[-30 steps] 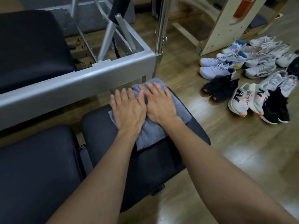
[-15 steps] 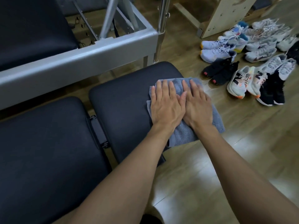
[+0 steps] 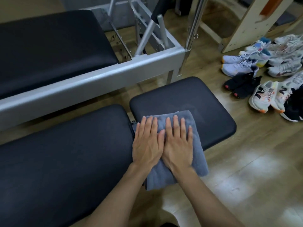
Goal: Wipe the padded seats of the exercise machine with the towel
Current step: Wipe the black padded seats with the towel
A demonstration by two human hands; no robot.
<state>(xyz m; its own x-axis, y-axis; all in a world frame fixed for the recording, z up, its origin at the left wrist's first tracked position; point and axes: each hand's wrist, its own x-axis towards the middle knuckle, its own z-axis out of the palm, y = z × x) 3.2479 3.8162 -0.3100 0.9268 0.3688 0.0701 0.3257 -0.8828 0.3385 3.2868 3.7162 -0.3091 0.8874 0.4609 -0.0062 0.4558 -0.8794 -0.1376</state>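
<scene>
A folded grey towel lies on the near left part of the small black padded seat, and its near end hangs over the seat's front edge. My left hand and my right hand press flat on the towel side by side, palms down, fingers straight and slightly spread. My left hand sits close to the gap between this seat and the long black padded seat on the left. A faint damp streak shows on the small seat beyond the towel.
A grey metal frame rail runs across behind the seats, with another black pad beyond it. An upright chrome pole stands at its corner. Several pairs of shoes lie on the wooden floor at the right, below a wooden frame.
Both flat hands slid the towel over the small seat: from its far edge, to its right near edge, then left to the side by the gap.
</scene>
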